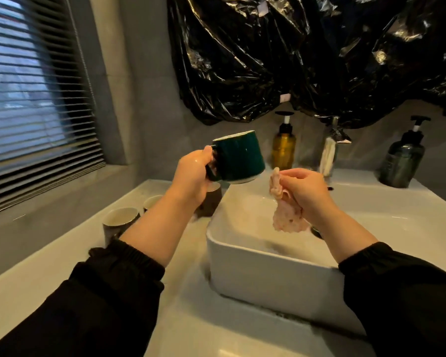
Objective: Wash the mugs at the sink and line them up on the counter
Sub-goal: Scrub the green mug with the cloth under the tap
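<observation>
Left hand [191,173] fingers curl through the dark green ceramic mug [236,157] handle; right hand [307,191] fingers pinch a crumpled pink cloth [286,217] hanging below them over the white rectangular sink [255,266].

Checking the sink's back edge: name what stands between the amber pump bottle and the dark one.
The tap, with something white below its spout. The head view shows it between the amber pump bottle and the dark pump bottle.

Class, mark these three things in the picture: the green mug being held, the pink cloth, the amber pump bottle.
green mug [238,157], head view, middle of its outer wall.
pink cloth [286,219], head view, its hanging lower fold.
amber pump bottle [283,152], head view, middle of its body.
</observation>
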Demonstrator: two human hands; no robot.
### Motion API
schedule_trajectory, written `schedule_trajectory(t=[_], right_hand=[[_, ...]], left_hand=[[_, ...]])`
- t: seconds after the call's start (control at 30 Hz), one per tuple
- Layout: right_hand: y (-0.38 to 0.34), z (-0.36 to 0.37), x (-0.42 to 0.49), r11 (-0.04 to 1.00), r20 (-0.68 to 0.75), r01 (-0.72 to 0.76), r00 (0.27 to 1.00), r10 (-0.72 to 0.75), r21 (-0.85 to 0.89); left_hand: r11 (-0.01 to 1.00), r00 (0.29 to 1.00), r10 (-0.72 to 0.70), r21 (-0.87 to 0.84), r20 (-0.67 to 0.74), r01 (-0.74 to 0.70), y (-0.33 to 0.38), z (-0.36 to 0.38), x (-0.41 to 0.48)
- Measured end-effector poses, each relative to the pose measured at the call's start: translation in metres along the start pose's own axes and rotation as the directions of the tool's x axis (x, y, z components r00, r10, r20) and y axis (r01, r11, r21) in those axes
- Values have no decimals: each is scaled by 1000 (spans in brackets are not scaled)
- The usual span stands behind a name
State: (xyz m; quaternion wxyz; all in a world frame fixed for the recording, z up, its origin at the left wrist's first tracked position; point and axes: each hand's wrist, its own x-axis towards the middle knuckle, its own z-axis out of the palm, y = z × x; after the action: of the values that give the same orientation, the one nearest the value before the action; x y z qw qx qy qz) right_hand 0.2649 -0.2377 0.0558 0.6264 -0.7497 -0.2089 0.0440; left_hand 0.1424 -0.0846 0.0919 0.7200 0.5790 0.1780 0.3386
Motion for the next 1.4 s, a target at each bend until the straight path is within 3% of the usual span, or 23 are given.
schedule_trajectory(t=[0.2, 0.47, 0.9, 1.3, 1.4], right_hand=[[-2, 40, -3, 971, -2, 97, 995, -100, -218], [5, 42, -12, 908, 84, 198, 980, -180, -369], [12, 47, -15, 841, 178, 281, 959, -222, -462], [12, 51, -16, 821, 206, 303, 951, -230, -483], [13, 51, -16, 812, 211, 307, 950, -231, -496]], left_hand=[[955, 966, 120, 293, -227, -50, -24, -70, -6], [942, 942, 27, 324, -333, 88, -101, -92, -10], [951, 958, -11, 294, -288, 99, -147, -86, -8], [872, 960, 1, 471, -279, 136, -147, -86, 11], [800, 970, 32, 587, -241, 119, -141, -88, 11]])
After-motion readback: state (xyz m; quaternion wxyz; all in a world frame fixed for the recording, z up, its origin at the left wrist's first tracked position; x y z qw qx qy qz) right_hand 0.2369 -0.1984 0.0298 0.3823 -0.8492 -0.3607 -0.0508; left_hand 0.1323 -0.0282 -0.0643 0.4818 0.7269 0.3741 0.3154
